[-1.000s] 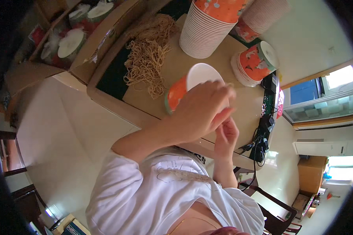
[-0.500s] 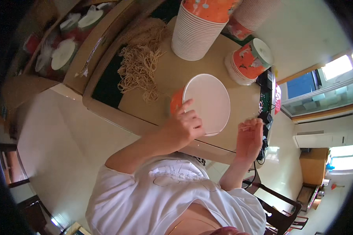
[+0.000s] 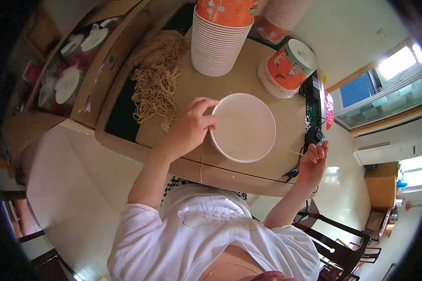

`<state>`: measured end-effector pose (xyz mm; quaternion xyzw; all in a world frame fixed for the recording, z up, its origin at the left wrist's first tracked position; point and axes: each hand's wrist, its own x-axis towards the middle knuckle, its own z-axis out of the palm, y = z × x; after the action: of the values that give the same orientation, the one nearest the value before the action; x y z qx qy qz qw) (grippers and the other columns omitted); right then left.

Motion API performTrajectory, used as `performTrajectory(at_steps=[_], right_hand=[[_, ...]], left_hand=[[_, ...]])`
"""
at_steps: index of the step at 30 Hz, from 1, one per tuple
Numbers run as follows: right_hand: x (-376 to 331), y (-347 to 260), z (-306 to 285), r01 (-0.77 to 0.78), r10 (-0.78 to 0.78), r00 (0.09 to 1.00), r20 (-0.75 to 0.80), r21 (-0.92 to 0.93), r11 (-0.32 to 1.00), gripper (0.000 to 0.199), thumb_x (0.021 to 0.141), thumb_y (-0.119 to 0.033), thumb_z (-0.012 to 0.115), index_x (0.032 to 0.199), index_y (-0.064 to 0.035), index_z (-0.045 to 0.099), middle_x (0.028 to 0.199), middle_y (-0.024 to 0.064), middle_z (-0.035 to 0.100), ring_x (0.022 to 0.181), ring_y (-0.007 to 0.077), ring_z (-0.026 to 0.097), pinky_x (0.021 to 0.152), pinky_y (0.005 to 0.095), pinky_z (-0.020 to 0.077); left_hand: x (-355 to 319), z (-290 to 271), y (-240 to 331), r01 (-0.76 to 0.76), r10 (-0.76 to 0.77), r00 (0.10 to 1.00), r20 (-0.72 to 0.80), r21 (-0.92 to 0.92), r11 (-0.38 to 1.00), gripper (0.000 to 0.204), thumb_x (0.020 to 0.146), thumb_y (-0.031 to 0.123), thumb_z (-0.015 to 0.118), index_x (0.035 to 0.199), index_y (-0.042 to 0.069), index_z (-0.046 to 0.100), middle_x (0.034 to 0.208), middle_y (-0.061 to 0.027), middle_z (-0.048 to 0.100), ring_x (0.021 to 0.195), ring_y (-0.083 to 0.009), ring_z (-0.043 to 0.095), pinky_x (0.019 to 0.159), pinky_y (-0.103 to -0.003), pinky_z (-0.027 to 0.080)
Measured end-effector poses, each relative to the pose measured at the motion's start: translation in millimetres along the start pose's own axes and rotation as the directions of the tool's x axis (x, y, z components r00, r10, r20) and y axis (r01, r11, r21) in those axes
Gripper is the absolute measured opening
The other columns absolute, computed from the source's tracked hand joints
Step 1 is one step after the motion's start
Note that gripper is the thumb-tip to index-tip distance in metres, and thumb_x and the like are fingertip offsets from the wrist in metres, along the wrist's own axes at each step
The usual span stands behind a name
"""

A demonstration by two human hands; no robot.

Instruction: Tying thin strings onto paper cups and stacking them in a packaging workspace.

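Observation:
A paper bucket (image 3: 244, 127), white inside, stands tilted with its open mouth toward me on the table's near part. At its left rim, my left hand (image 3: 187, 127) is closed on the edge, the thumb near the mouth. My right hand (image 3: 315, 157), off to the right of the bucket, pinches a thin beige string (image 3: 290, 150) that runs taut to the bucket's right side. Below my left hand a loose string end (image 3: 201, 166) hangs over the table's near edge. Where the string passes around the bucket is hidden.
Beyond the bucket rises a tall stack of orange-and-white paper buckets (image 3: 218, 47). Further right is a shorter upturned stack (image 3: 290, 68). A heap of beige strings (image 3: 157, 89) lies left. An open cardboard box (image 3: 96, 79) holds wrapped goods. Dark devices and cables (image 3: 314, 136) line the right edge.
My left hand has moved up and left to the bucket's rim. My right hand has moved outward to the right, drawing the string. The bucket's mouth has turned more toward me.

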<state>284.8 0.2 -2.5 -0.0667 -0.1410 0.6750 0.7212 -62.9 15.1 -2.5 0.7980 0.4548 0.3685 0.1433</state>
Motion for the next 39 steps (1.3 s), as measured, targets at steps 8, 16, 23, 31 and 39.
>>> performTrajectory(at_steps=[8, 16, 23, 31, 39], right_hand=[[-12.4, 15.7, 9.5, -0.003, -0.127, 0.988, -0.093, -0.819, 0.574, 0.025, 0.098, -0.024, 0.047, 0.1, -0.0009, 0.058, 0.058, -0.005, 0.031, 0.049, 0.0046, 0.026, 0.044, 0.0191, 0.0189], [-16.5, 65.0, 24.4, 0.011, 0.202, 0.979, 0.007, -1.0, -0.016, 0.02, 0.097, -0.014, 0.047, 0.095, -0.0022, 0.063, 0.066, -0.0024, 0.045, 0.058, 0.0055, 0.036, 0.053, 0.02, 0.0302], [-20.7, 80.5, 42.5, 0.121, 0.274, 0.958, 0.087, -0.987, -0.109, 0.014, 0.092, -0.009, 0.05, 0.095, -0.0016, 0.061, 0.066, 0.0111, 0.053, 0.06, 0.0174, 0.053, 0.057, 0.0297, 0.0423], [-28.5, 80.0, 39.9, 0.336, 0.321, 0.915, 0.243, -0.899, -0.279, 0.01, 0.086, -0.004, 0.056, 0.095, -0.0016, 0.056, 0.075, 0.0189, 0.056, 0.064, 0.035, 0.055, 0.059, 0.0354, 0.045], [-45.8, 79.0, 35.6, 0.108, 0.116, 0.986, 0.118, -0.99, 0.087, 0.006, 0.087, -0.001, 0.061, 0.093, -0.0007, 0.058, 0.072, 0.001, 0.056, 0.062, 0.0046, 0.05, 0.054, 0.0199, 0.0389]], left_hand=[[17.5, 5.3, -18.2, 0.025, -0.024, 0.999, 0.026, -0.01, 1.0, 0.008, 0.069, -0.007, 0.06, 0.068, 0.002, 0.059, 0.114, -0.0095, 0.058, 0.109, -0.0286, 0.052, 0.089, -0.038, 0.047], [35.4, 1.3, -4.1, -0.041, 0.05, 0.995, -0.089, 0.098, 0.994, 0.014, 0.074, -0.004, 0.057, 0.085, 0.002, 0.063, 0.114, -0.012, 0.058, 0.107, -0.0294, 0.053, 0.085, -0.036, 0.048], [26.9, 20.0, 69.5, -0.122, 0.106, 0.989, -0.1, -0.167, 0.979, 0.017, 0.079, 0.011, 0.065, 0.095, 0.005, 0.06, 0.095, -0.0104, 0.06, 0.092, -0.0301, 0.058, 0.084, -0.038, 0.047], [23.0, 51.9, 86.6, -0.1, 0.091, 0.992, -0.082, -0.12, 0.988, 0.016, 0.084, 0.011, 0.059, 0.077, 0.003, 0.047, 0.076, -0.0127, 0.051, 0.074, -0.0334, 0.051, 0.067, -0.043, 0.043], [12.4, 57.3, 94.7, -0.019, 0.023, 1.0, 0.01, -0.263, 0.965, 0.01, 0.087, 0.005, 0.053, 0.083, 0.001, 0.045, 0.078, -0.0148, 0.048, 0.074, -0.0348, 0.049, 0.067, -0.043, 0.041]])
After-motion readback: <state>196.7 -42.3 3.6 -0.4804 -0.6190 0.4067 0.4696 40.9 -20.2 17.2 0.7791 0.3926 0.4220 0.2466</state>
